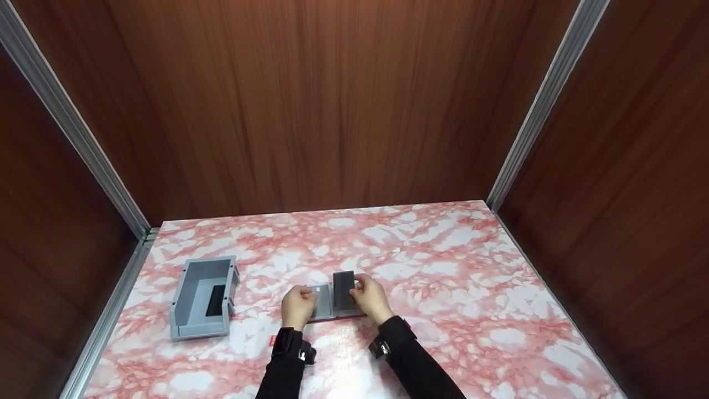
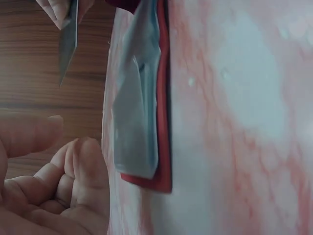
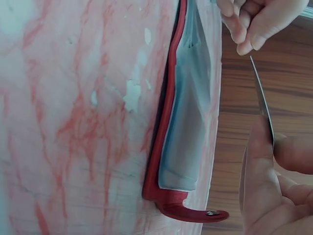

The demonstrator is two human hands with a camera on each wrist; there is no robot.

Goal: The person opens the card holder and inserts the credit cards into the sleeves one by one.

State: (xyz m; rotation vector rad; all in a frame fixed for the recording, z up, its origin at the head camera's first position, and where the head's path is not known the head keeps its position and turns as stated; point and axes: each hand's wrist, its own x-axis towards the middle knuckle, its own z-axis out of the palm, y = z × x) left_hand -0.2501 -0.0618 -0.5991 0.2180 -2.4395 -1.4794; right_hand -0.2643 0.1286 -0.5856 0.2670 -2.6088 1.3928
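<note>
A red card holder (image 3: 171, 198) lies spread on the table, its clear plastic sleeves (image 1: 323, 302) facing up. In the right wrist view its strap with a metal snap sticks out at one end. My right hand (image 1: 372, 299) pinches a thin dark card (image 1: 343, 284) between thumb and fingers, above the right-hand sleeves. The card stands apart from the sleeves in both wrist views. My left hand (image 1: 298, 306) is at the holder's left side. In the left wrist view its thumb and bent fingers are apart, with nothing between them.
A grey plastic bin (image 1: 200, 331) stands to the left, with a dark flat piece (image 1: 215, 300) inside. A small red item (image 1: 273, 341) shows beside the left wrist. Brown wood-grain panels (image 1: 332, 111) wall in the table's back and sides.
</note>
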